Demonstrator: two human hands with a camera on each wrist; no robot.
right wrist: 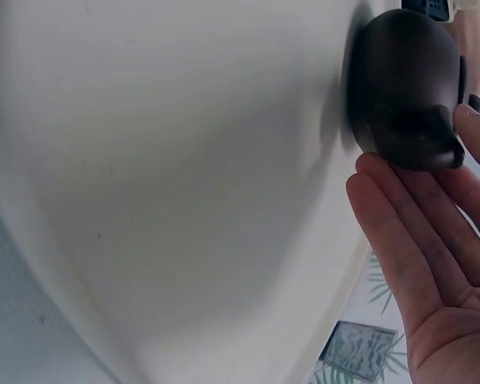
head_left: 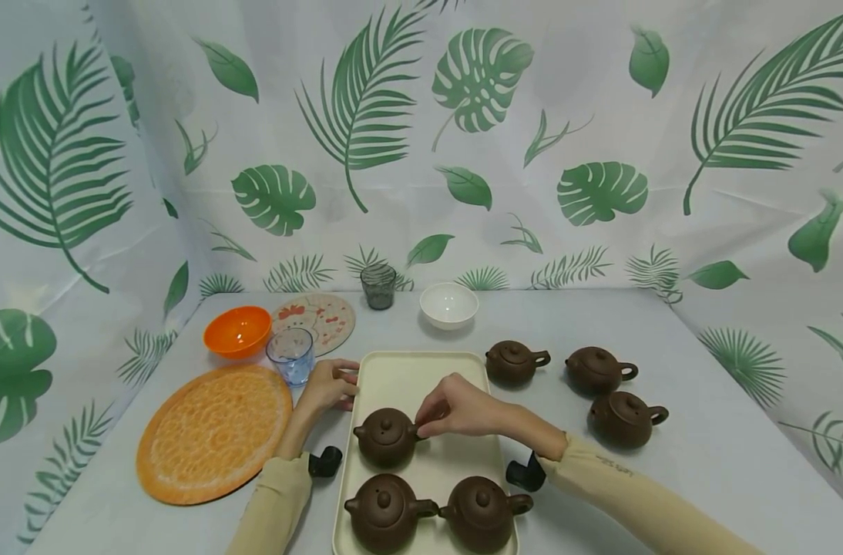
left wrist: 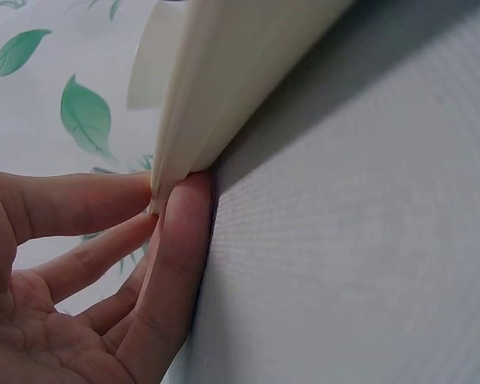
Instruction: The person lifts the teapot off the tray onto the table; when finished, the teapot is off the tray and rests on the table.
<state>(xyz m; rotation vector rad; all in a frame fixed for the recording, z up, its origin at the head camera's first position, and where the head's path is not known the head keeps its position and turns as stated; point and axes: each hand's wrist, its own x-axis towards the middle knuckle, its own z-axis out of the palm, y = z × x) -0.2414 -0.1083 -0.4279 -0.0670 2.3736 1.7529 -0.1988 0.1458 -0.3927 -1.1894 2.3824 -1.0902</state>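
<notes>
A cream tray (head_left: 408, 378) lies on the grey table with three brown clay teapots in it. My left hand (head_left: 331, 385) pinches the tray's left rim; the left wrist view shows that rim (left wrist: 224, 88) caught between the fingertips (left wrist: 176, 232). My right hand (head_left: 421, 426) pinches the handle of the middle teapot (head_left: 385, 438), which stands on the tray. In the right wrist view the fingertips (right wrist: 400, 200) lie against this dark teapot (right wrist: 400, 88) above the tray floor (right wrist: 184, 160). Two teapots (head_left: 387, 512) (head_left: 480, 512) stand at the tray's near end.
Three more teapots (head_left: 512, 362) (head_left: 596, 370) (head_left: 623, 418) stand on the table right of the tray. To the left are a round orange mat (head_left: 215, 432), a blue glass cup (head_left: 291, 356), an orange bowl (head_left: 237, 331) and a patterned coaster (head_left: 315, 320). A dark glass (head_left: 378, 287) and white bowl (head_left: 449, 304) sit behind.
</notes>
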